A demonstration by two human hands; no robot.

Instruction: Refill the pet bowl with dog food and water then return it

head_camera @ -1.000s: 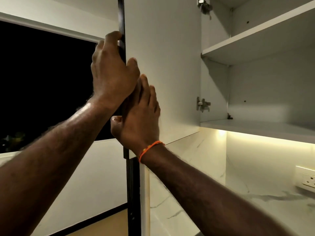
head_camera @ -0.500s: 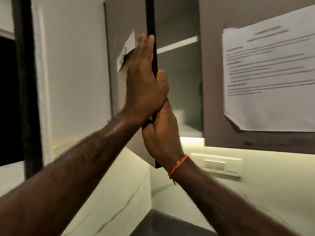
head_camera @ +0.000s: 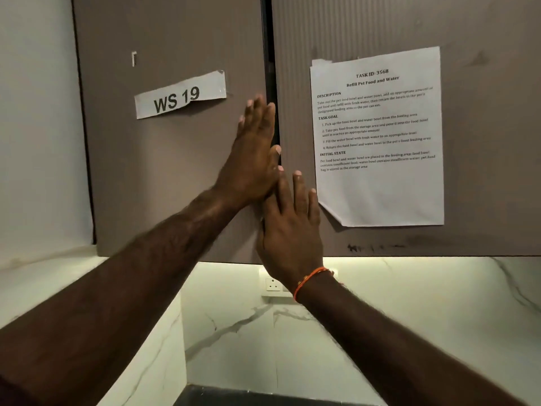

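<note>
Two brown upper cabinet doors fill the view, both closed with a thin dark gap between them. My left hand (head_camera: 254,150) presses flat with straight fingers on the right edge of the left door (head_camera: 164,171). My right hand (head_camera: 289,227), with an orange thread at the wrist, lies flat just below it across the gap, its fingers on the right door (head_camera: 483,142). No pet bowl, food bag or water is in view.
A "WS 19" label (head_camera: 180,95) is taped to the left door and a printed task sheet (head_camera: 377,136) to the right door. Below are a lit marble backsplash (head_camera: 409,303), a wall socket (head_camera: 273,284) and a dark counter edge (head_camera: 263,398).
The left cabinet door has swung from wide open to closed. Both hands went from gripping its edge to pressing flat on the door fronts.
</note>
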